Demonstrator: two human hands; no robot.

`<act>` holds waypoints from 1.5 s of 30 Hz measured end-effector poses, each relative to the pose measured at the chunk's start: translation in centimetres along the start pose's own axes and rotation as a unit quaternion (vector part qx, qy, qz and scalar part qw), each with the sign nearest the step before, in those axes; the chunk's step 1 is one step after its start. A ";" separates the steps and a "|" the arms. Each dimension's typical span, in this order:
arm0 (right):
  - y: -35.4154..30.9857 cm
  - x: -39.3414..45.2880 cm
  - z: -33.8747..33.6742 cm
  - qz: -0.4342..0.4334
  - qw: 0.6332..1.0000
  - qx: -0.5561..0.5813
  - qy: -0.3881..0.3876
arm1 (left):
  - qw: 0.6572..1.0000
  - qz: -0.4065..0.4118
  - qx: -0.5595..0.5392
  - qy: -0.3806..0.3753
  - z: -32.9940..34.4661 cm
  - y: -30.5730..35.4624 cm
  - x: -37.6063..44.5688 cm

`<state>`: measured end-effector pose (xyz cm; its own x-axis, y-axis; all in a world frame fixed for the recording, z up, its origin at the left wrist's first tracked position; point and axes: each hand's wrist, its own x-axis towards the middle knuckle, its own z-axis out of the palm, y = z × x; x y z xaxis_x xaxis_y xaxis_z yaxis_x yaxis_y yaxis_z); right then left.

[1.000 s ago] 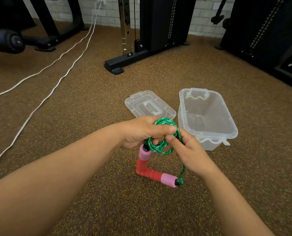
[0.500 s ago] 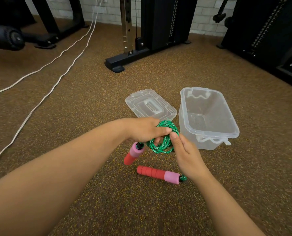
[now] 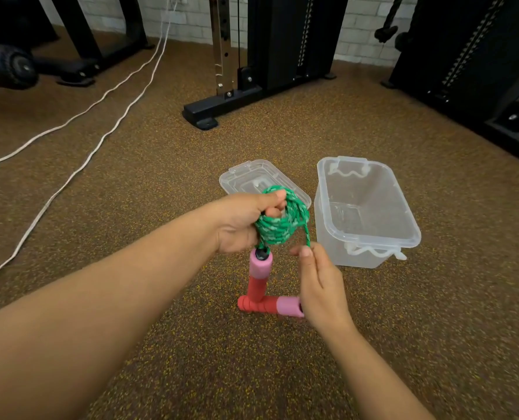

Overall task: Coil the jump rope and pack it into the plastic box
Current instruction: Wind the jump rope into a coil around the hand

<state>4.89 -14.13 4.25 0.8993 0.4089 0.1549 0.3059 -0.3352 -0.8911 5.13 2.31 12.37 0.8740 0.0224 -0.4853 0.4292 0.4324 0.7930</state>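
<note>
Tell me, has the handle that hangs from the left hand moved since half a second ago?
Yes. The hanging handle has swung from a leftward tilt to upright, its lower end now meeting the handle lying on the floor.

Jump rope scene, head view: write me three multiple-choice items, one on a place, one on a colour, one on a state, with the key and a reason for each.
1. Where does the lid lie?
A. On the box
B. On the floor, left of the box
C. In the right hand

2. What colour is the rope's cord?
A. Green with white flecks
B. Plain yellow
C. Black

3. What is the state of the plastic box?
A. Closed
B. Open with the rope inside
C. Open and empty

Key:
1 B: the lid rests on the floor beside the plastic box, partly behind the left hand.
2 A: the cord coiled in the left hand is green with white flecks; the right hand pinches its loose strand.
3 C: the box has no lid on and only its clear bottom shows; both handles are outside it.
</note>
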 end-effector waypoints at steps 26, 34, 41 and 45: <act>-7.0 3.0 -4.1 -0.137 0.975 -0.093 -0.148 | 0.958 0.157 0.239 -0.014 0.2 -2.0 -0.2; -5.1 3.4 -4.2 0.014 0.990 0.096 -0.099 | 0.935 0.041 0.294 -0.192 -0.2 -0.8 -1.2; -3.7 3.3 -4.7 0.073 0.961 0.198 -0.178 | 0.931 0.017 0.325 -0.167 0.2 -0.1 -2.2; -3.5 2.8 -4.3 0.096 0.939 0.204 -0.259 | 0.949 0.012 0.269 -0.162 0.0 -0.4 -2.1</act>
<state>7.69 -15.48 9.68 0.6208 0.7677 -0.1587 -0.0859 -0.1347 -0.9872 3.17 2.05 13.08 0.8719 -0.2890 -0.3954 0.3866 -0.0895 0.9179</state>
